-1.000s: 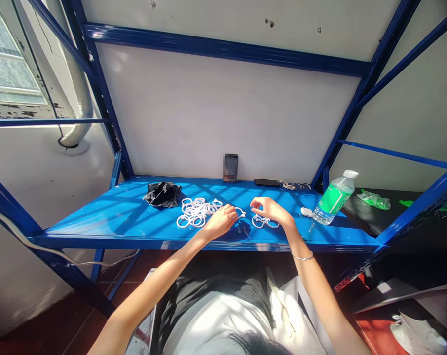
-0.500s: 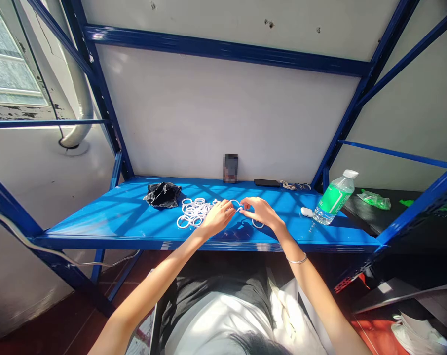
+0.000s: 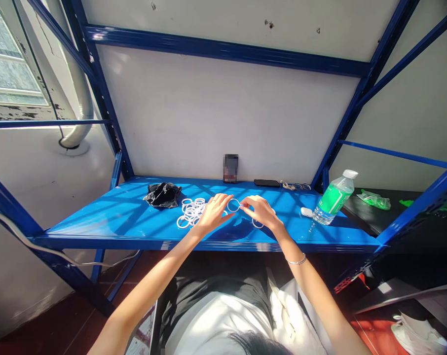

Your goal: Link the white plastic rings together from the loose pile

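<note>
A thin white ring (image 3: 229, 201) is pinched at its right side between the thumb and fingers of my right hand (image 3: 259, 210), just above the blue shelf. Close to the ring's left side, my left hand (image 3: 213, 213) has its fingers stretched out and its thumb apart; nothing shows in its grip. It partly covers a pile of white rings (image 3: 188, 217) on the shelf. Another white ring (image 3: 258, 225) lies under my right hand, partly hidden by it.
The blue metal shelf (image 3: 108, 212) holds a crumpled black bag (image 3: 163, 195) left of the pile. At the back are an upright dark device (image 3: 230, 168), a black phone-like slab (image 3: 267, 183) and a cable (image 3: 292, 186). A water bottle (image 3: 333, 198) and small white case (image 3: 306, 212) stand right.
My left hand has let go of the ring and moved slightly left, its fingers spreading. The ring stays in my right hand and is now more plainly visible.
</note>
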Demonstrator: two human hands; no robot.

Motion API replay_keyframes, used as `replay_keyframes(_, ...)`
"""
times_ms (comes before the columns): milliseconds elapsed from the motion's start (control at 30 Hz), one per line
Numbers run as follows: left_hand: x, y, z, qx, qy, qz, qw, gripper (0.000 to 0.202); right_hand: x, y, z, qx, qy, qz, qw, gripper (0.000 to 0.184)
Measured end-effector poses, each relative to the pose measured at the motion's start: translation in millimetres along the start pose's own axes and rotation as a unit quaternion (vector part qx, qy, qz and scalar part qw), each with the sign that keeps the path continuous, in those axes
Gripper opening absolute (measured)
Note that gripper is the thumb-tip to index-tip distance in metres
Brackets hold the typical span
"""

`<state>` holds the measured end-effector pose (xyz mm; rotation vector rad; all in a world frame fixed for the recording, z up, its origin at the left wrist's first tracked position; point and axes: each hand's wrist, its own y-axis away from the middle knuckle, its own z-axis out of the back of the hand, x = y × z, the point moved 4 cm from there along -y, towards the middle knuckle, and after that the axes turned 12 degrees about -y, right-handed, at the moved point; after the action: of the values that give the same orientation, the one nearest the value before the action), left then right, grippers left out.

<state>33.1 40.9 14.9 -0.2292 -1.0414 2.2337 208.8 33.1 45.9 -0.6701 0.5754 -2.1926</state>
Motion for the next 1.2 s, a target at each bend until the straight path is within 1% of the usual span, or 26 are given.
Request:
replay_keyframes(133, 3, 2, -6.8, 0.007, -0.007, 0.017, 1.0, 0.04, -2, 1, -1, 0.002, -0.002, -0.003, 1.0, 0.015)
replay_keyframes(300, 3, 3, -12.3, 0.023, 0.001, 0.015, 1.0, 0.034, -6, 2, -6, 0.023, -0.012, -0.012, 1.0, 0.013)
replay_keyframes(433, 5, 5, -15.4, 0.048, 0.003, 0.016, 0.999, 0.036, -8, 2, -14, 0.035, -0.006, -0.025, 0.999, 0.01)
replay_keyframes(567, 7, 7, -20.4, 0.056, -0.001, 0.016, 0.998, 0.037, -9, 2, -24, 0.026, -0.008, -0.032, 0.999, 0.009)
replay_keyframes(733, 9, 10, -24.7, 0.046, -0.022, 0.017, 0.999, 0.038, -12, 3, -34, -0.008, -0.007, -0.01, 1.0, 0.009)
replay_keyframes(900, 9, 11, -24.3, 0.019, -0.029, 0.018, 0.999, 0.035, -15, 4, -40, -0.035, -0.002, 0.005, 0.999, 0.009)
replay_keyframes(1067, 8, 12, -24.8, 0.0, -0.027, 0.013, 1.0, 0.034, -13, 5, -40, -0.037, -0.006, -0.01, 0.999, 0.012)
replay_keyframes(1200, 7, 12, -23.8, -0.018, -0.021, 0.006, 1.0, 0.031, -10, 5, -40, -0.037, -0.009, -0.009, 0.999, 0.01)
